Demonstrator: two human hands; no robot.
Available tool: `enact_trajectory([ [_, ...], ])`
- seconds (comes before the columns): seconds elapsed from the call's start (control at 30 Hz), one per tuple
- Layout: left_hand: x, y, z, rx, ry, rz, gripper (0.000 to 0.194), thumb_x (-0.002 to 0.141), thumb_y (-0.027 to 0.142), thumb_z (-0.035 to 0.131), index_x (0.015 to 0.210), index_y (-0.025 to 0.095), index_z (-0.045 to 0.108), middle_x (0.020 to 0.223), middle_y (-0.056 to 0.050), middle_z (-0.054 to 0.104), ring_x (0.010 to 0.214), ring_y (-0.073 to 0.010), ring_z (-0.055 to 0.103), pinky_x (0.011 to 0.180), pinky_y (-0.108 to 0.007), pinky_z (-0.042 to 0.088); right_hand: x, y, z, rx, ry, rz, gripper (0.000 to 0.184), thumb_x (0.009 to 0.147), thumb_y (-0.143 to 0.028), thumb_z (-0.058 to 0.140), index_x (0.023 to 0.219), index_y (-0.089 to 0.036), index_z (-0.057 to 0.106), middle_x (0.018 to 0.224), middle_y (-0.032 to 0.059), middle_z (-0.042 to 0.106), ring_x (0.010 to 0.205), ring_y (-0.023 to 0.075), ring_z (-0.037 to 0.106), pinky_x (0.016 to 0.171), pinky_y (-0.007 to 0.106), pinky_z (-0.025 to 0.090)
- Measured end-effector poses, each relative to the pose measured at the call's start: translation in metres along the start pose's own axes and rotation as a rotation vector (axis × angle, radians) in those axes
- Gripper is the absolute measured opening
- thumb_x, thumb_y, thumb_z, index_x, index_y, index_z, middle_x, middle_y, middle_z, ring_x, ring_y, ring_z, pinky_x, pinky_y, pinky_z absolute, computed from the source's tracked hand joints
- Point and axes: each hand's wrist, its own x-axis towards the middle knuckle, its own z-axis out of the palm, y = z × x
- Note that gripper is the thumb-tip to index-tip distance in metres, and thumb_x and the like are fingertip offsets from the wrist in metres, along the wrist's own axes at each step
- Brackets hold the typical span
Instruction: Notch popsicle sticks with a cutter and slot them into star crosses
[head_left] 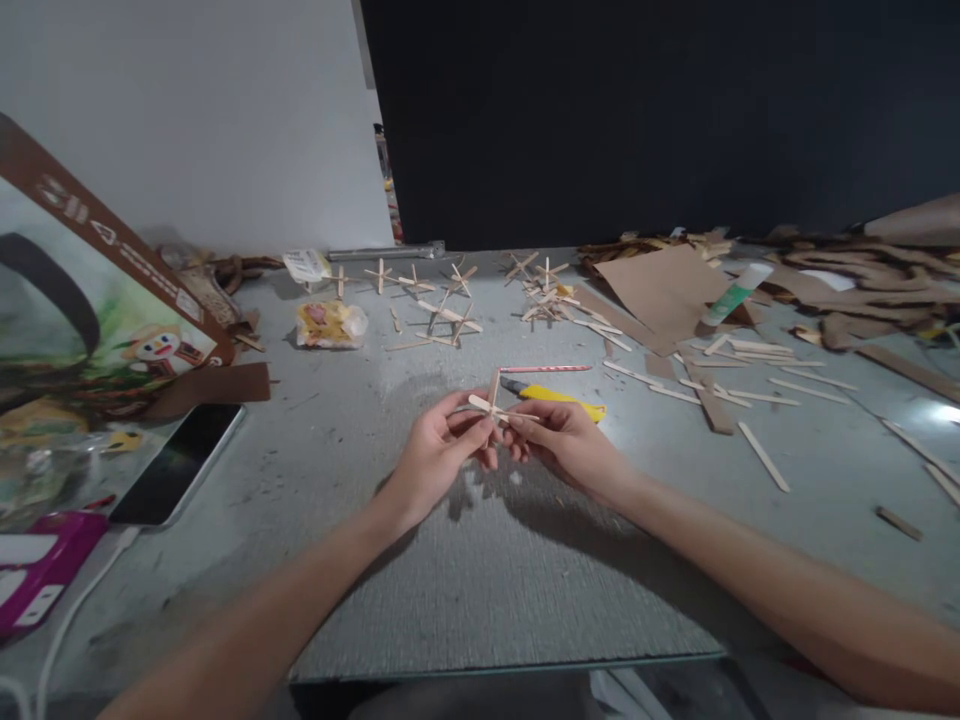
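Above the middle of the grey table, my left hand (448, 436) and my right hand (568, 437) pinch crossed wooden craft sticks (481, 402) between thumbs and fingers. One stick points up and away, another lies across towards the right hand; where they cross is partly hidden by my fingertips. Just behind my hands a yellow utility knife (556, 397) lies flat on the table. A pink pencil (545, 369) rests a little farther back. Several star-shaped pieces made of crossed craft sticks (451, 318) stand towards the back.
Loose craft sticks (763, 456), a brown cardboard sheet (658, 290) and a glue stick (737, 295) lie at the right. On the left are a phone (178, 466) with a white cable, a magenta box (49, 570), a snack packet (330, 325) and a large printed bag (97, 270).
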Motion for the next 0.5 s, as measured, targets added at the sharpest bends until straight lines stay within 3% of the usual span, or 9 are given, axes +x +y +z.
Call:
enact_trajectory([
  [0.5,-0.0025,0.0006,0.0029,0.087,-0.003,0.037,0.043,0.083,0.045,0.082,0.111,0.016,0.068,0.076,-0.001,0.070,0.054,-0.0113,0.061,0.054,-0.025,0.051,-0.0021,0.0008,0.0048,-0.040,0.016,-0.043,0.040,0.084,-0.060,0.081,0.090,-0.021,0.073,0.080,0.0025,0.070,0.069,0.0145,0.062,0.067,0.030,0.052],
])
